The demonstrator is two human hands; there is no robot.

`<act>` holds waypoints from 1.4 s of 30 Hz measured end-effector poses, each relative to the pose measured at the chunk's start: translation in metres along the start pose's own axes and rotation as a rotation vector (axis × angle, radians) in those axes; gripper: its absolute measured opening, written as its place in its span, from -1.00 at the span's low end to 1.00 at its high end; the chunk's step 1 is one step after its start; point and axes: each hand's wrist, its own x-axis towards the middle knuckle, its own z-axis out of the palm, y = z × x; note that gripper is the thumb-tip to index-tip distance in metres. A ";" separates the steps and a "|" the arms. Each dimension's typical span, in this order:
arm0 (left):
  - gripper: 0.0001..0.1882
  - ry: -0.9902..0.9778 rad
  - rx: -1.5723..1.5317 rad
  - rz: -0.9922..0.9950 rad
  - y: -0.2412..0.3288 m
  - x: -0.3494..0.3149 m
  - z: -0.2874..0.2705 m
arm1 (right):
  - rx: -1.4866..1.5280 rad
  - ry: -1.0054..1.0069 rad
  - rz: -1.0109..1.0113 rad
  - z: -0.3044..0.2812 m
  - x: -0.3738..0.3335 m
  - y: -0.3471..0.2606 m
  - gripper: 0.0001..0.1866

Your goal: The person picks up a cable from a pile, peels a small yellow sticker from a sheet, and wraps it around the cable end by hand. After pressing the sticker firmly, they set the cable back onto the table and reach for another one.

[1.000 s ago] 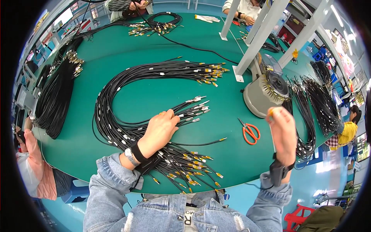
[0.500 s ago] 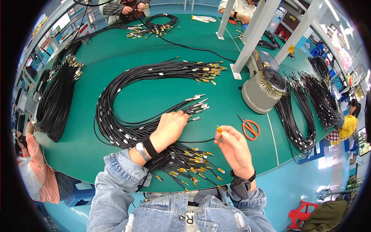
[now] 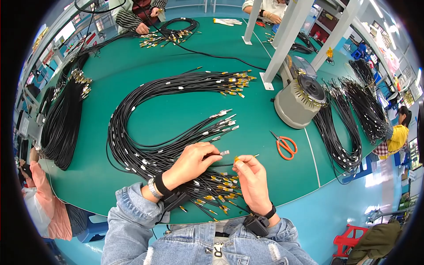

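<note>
A: What is sitting between the fingertips just now?

B: A thin black cable with a silver metal plug at its tip point(image 3: 224, 153) is lying just ahead of the left hand point(image 3: 191, 163), whose fingers are curling down together over the strand, pinning it to the green table top point(image 3: 176, 117). The right hand point(image 3: 252, 179) is pinching a small yellow-tipped connector end point(image 3: 238, 158) between thumb and forefinger, the two pressing closed on it.

A: And what might be going wrong here?

B: I judge the strand could be slipping out from under the left fingers, since they are pressing rather than gripping. The small end could also be dropping from the right pinch, being so slight. Just behind both sets of fingers, a loose heap of yellow-tipped cable ends point(image 3: 218, 187) is lying, so the wrong strand could be getting caught up.

A: What is lying farther out?

B: Beyond the left fingertips, a large curved bundle of black cables point(image 3: 145, 101) is arching away. Off past the right fingers, orange-handled scissors point(image 3: 285, 145) are resting, and farther on a grey round machine point(image 3: 300, 101) is standing.
</note>
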 end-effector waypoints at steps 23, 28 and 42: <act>-0.85 0.312 0.189 0.011 0.015 -0.012 0.018 | -0.273 0.079 -0.171 0.030 0.016 0.020 -0.93; -0.85 0.281 0.232 0.006 0.016 -0.013 0.017 | -0.264 0.102 -0.188 0.029 0.016 0.023 -0.91; -0.85 0.276 0.308 0.044 0.014 -0.015 0.019 | -0.303 0.131 -0.203 0.030 0.015 0.024 -0.90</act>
